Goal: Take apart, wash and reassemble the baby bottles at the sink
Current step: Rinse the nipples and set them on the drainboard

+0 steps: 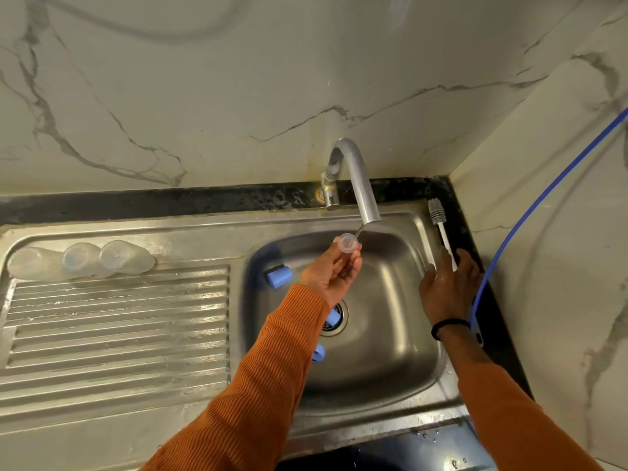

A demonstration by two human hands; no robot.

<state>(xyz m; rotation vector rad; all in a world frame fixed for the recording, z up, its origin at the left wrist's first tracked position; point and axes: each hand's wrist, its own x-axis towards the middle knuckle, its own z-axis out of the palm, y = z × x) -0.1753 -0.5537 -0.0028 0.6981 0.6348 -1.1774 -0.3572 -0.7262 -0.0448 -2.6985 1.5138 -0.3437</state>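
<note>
Overhead, looking down on a steel sink set in a dark counter, marble wall behind. Left hand, palm up, fingers curled around a small clear teat, holding it just under the tap; a thin stream of water meets the teat's rim. Teat is see-through and small, so its exact form is hard to make out. Right hand lies back-up on the sink's right rim, over the white handle of a bottle brush; the handle's end pokes out past the fingers, but whether the fingers close on it or only rest on it cannot be told. Grey bristle head points away toward the wall. Three clear bottles lie on their sides in a row at the far edge of the ribbed draining board, touching one another; their outlines blur against the steel. In the basin: one blue collar near the left wall, dark piece behind it unclear; a second blue piece at the drain, half hidden by the left wrist; a third blue piece cut off by the orange sleeve. Blue hose runs down the right wall past the right wrist, which wears a black band. Lower frame edge crops both forearms.
</note>
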